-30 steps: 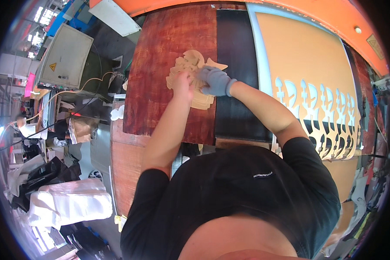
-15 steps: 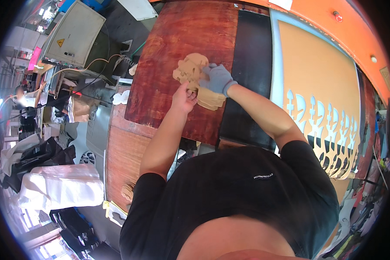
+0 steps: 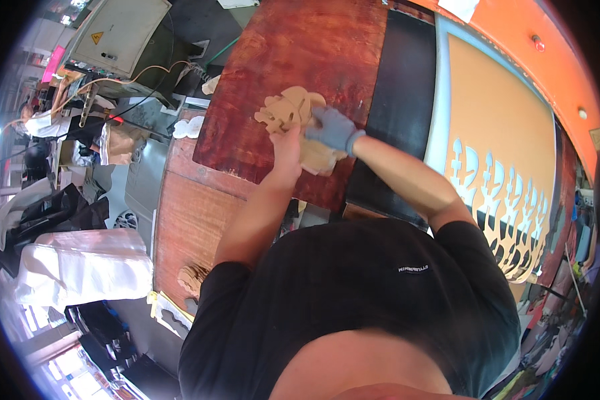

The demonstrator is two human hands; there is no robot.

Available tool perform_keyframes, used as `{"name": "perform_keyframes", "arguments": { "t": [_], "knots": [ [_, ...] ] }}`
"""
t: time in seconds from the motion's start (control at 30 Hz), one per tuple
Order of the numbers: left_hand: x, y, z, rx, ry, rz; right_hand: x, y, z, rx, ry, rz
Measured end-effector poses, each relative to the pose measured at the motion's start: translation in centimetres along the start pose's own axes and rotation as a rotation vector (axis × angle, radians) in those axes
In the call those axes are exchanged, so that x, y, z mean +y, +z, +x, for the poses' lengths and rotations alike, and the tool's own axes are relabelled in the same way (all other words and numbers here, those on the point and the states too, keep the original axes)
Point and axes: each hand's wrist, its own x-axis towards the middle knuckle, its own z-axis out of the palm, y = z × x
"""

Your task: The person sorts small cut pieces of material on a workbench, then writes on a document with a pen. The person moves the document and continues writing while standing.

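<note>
Above the reddish-brown board, my bare left hand (image 3: pixel 288 148) grips a bunch of flat tan cut-out pieces (image 3: pixel 281 110) with curvy, notched edges. My right hand, in a grey glove (image 3: pixel 338 129), has its fingers bent round the right side of the same bunch. More tan pieces (image 3: pixel 319 162) lie just below the gloved hand, partly covered by it. The fingertips of both hands are partly hidden behind the pieces.
The reddish-brown board (image 3: pixel 300 40) borders a black strip (image 3: pixel 403 80). Beyond lies a large tan sheet (image 3: pixel 500 87) with rows of cut-out holes. At left are a small stack of brown pieces (image 3: pixel 192 277), a plastic-wrapped bundle (image 3: pixel 87 267) and a grey cabinet (image 3: pixel 117 37).
My left hand has turned and the upper pieces have tilted and shifted slightly left. The gloved hand has moved a little lower and right. The whole view has shifted slightly.
</note>
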Motion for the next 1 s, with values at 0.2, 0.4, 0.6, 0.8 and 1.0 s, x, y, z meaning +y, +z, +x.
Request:
{"name": "perform_keyframes", "arguments": {
  "t": [0.2,0.4,0.6,0.8,1.0],
  "knots": [
    [-1.2,-5.6,0.6,0.146,0.281,0.255,0.7,1.8,-1.3,0.143,0.018,0.082],
    [-0.4,-6.7,0.9,0.149,0.278,0.398,-0.2,2.2,-1.7,0.248,-0.276,-0.214],
    [4.1,-4.0,-0.9,-0.222,0.337,0.182,-0.8,2.2,-1.1,0.190,-0.084,0.077],
    [8.4,-0.8,-0.6,-0.623,0.074,-0.224,-1.8,0.2,-1.8,0.026,0.129,0.778],
    [10.0,-0.2,-0.7,-0.828,0.077,-0.407,-4.8,-2.8,-2.6,-0.023,0.259,1.460]
  ]
}}
